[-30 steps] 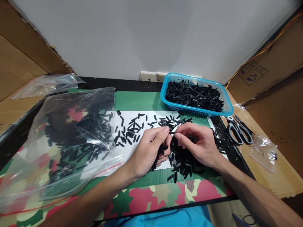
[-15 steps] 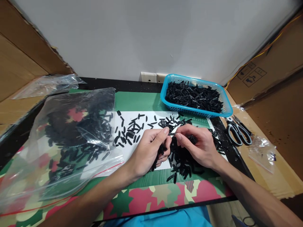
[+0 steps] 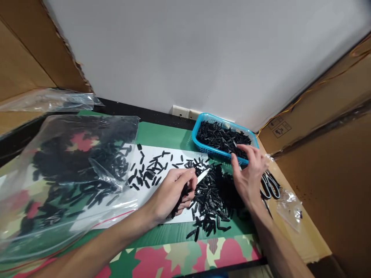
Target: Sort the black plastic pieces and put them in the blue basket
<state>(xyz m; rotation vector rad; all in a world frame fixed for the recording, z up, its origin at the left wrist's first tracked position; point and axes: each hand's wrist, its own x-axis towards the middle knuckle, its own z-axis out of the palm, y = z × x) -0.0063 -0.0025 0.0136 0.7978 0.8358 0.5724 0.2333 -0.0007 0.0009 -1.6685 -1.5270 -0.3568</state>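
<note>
My left hand (image 3: 176,191) is curled closed around a bunch of small black strips (image 3: 179,204), above a white sheet (image 3: 185,218). A narrow white pointed thing (image 3: 203,175) shows beside its fingertips; whether the hand grips it I cannot tell. My right hand (image 3: 251,170), thumb and fingers apart, hovers at the front right rim of a blue plastic basket (image 3: 197,137) filled with similar black strips (image 3: 220,135). No piece shows between its fingers. Between the hands a loose heap of black strips (image 3: 213,197) spreads over the sheet and green mat.
On the left lies a big clear zip bag (image 3: 78,162) with black strips in it. Scissors (image 3: 269,185) and a small clear bag (image 3: 290,210) lie to the right on cardboard. A wall (image 3: 174,58) rises behind, with cardboard (image 3: 324,154) along the right side.
My right hand has left the left fingertips, where both pinched a thin black strip, and moved out to the basket, opening. My left hand stays closed on its bunch. The view has shifted.
</note>
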